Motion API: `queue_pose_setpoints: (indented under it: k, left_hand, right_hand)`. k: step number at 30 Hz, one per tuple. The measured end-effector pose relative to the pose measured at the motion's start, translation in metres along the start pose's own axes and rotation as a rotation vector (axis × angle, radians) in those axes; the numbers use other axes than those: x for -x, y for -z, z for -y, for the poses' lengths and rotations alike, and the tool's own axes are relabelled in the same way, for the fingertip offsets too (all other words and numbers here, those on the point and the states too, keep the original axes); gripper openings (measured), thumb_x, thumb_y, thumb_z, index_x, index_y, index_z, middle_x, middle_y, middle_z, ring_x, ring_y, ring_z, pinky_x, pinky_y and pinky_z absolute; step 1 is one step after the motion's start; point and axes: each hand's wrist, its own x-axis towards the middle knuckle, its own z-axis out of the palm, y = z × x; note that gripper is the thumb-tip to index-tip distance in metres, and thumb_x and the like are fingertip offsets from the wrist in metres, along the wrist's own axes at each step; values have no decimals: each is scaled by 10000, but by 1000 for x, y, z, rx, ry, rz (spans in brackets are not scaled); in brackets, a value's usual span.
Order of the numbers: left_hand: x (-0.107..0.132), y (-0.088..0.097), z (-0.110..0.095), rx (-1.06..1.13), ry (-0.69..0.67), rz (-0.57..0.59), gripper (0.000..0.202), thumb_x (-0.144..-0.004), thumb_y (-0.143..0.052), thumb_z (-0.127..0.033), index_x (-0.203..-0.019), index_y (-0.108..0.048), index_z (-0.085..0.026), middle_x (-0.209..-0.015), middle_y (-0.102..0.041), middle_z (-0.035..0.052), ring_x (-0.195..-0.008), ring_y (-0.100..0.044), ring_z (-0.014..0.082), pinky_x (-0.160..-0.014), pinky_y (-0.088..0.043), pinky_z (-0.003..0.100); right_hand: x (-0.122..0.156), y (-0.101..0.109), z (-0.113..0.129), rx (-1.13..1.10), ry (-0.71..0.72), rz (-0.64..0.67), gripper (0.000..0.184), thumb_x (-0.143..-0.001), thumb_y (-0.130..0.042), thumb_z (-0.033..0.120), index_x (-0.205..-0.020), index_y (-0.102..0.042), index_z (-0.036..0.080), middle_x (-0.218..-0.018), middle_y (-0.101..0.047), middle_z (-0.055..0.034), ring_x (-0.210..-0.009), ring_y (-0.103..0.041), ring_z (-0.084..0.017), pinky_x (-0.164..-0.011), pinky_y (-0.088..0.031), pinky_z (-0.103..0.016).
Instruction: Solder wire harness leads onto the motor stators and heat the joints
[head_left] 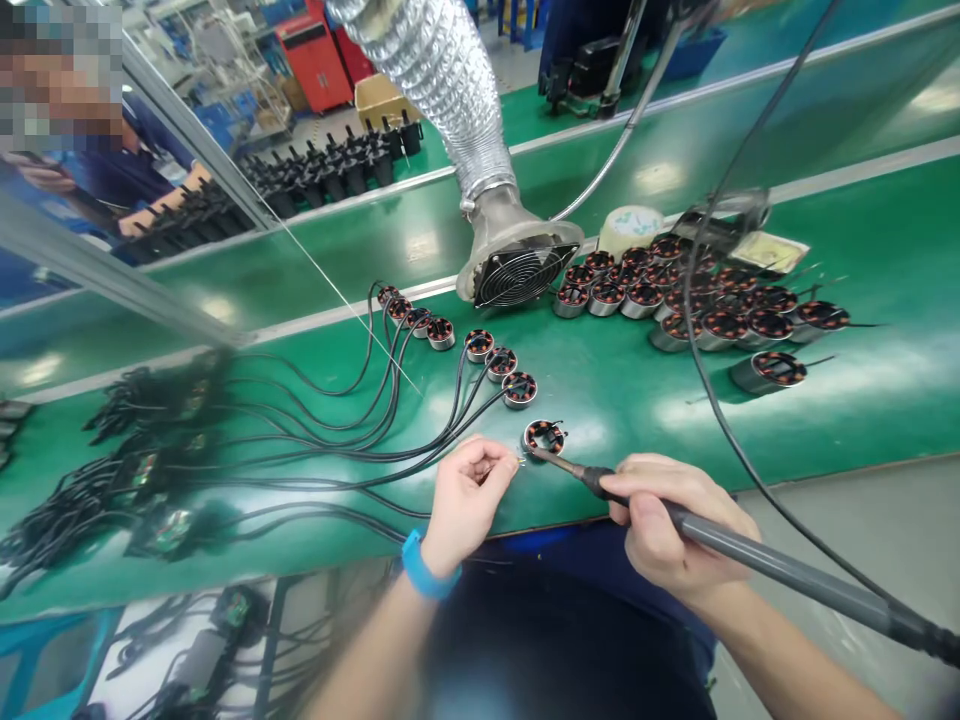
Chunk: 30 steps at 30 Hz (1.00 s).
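My right hand [671,520] is wrapped round the grey handle of a soldering iron [787,570]. The iron's tip meets the near rim of a round motor stator [543,437] with copper windings, lying on the green bench. My left hand [469,495], with a blue wristband [426,570], pinches a thin wire end just left of that stator. The small bare strands show at the fingertips, while the rest of the wire is hidden by the hand. Black cables [337,488] run from the left of the bench toward this hand.
Several stators [501,362] with cables stand in a slanted row behind. More stators [724,325] cluster at the right, near a tape roll [630,228]. A fume extractor [525,270] hangs over the bench. The iron's cord [712,390] loops at the right. Across, a person handles black parts [330,170].
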Motion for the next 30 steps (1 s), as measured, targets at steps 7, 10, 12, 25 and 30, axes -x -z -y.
queue_pose_setpoints:
  k: [7, 10, 12, 25, 30]
  left_hand:
    - [0, -5, 2, -51, -40, -47, 205, -895, -677, -301, -769, -660, -141, -755, -543, 6, -693, -508, 113, -641, -392, 237]
    - [0, -5, 2, -62, -48, -52, 204, -900, -670, -298, -768, -661, -142, -749, -542, 5, -693, -510, 115, -644, -396, 239]
    - [0, -5, 2, -64, -51, -54, 206, -902, -668, -301, -767, -659, -145, -749, -545, 6, -695, -512, 118, -646, -398, 241]
    - [1, -5, 3, -99, -73, -73, 217, -910, -661, -309, -760, -655, -152, -748, -542, 5, -692, -513, 119, -632, -392, 239]
    - [1, -4, 3, -113, -81, -70, 223, -913, -659, -316, -761, -655, -152, -752, -539, 9, -696, -512, 123, -636, -392, 243]
  right_hand:
    - [-9, -6, 6, -38, 10, 18, 215, -843, -568, 76, -927, -710, 214, -640, -666, 41, -490, -613, -117, -496, -542, -262]
    - [-9, -8, 7, 8, 0, 18, 190, -858, -571, 98, -903, -706, 222, -642, -679, 40, -496, -628, -125, -513, -555, -267]
    - [-7, -8, 7, 43, -7, 27, 186, -866, -569, 106, -897, -706, 229, -633, -679, 40, -509, -639, -130, -539, -569, -274]
    - [6, -9, 2, 95, -66, -9, 177, -875, -587, 141, -898, -731, 241, -691, -715, 19, -610, -689, -165, -653, -602, -322]
    - [9, -10, 2, 65, -132, -31, 156, -880, -589, 162, -869, -729, 229, -707, -723, 9, -588, -688, -166, -627, -605, -318]
